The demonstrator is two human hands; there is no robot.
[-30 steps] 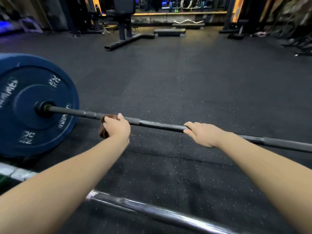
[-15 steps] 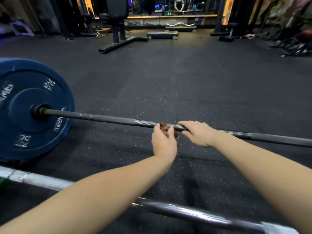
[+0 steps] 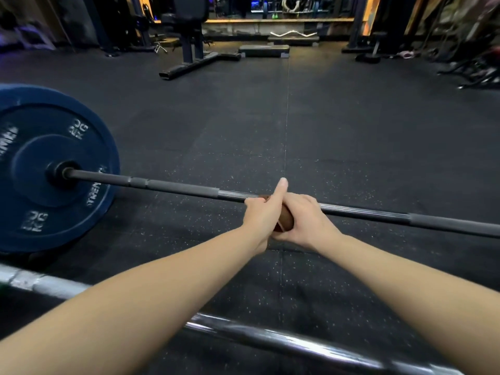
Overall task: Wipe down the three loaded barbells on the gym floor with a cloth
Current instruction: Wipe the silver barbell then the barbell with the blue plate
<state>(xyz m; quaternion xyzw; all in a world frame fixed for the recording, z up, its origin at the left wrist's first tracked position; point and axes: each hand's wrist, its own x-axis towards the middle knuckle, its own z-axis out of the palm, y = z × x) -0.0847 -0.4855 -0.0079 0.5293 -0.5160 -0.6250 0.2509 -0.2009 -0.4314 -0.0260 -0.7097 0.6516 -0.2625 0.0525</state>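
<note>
Your far barbell [image 3: 176, 186] is matt dark metal, turning brighter and finely ribbed near centre. Its blue plate [image 3: 54, 125] at 9 o'clock looks like matt rubber. The near bar [image 3: 297, 345] at 6 o'clock is glossy chrome. The brown cloth [image 3: 286, 219] looks soft and dull, and the floor [image 3: 351, 144] is matt, speckled black rubber.

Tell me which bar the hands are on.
The farther dark bar with the blue plate: the left hand and right hand meet on it around a brown cloth. The chrome bar lies nearer, beneath the forearms.
</note>
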